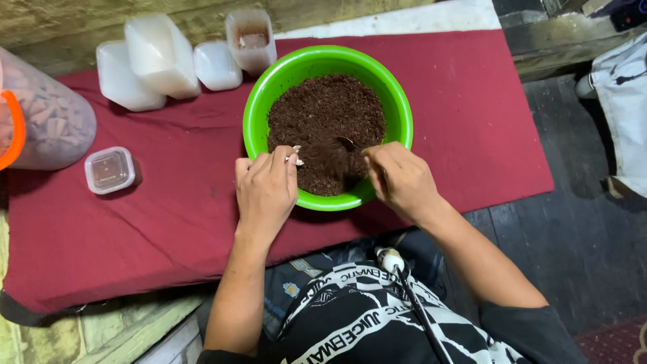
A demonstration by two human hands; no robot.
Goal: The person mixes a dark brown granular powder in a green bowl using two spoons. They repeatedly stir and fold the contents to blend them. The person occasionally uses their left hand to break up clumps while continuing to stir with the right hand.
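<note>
Head view: left hand [266, 189] pinches a seed [295, 158], right hand [399, 178] grips a spoon [350, 142].

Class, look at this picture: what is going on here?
A person works over a green bowl of dark brown soil-like material on a red cloth. The right hand holds a thin spoon-like tool in the material; the left hand pinches a small pale piece at the near rim. Plastic containers stand behind.
</note>
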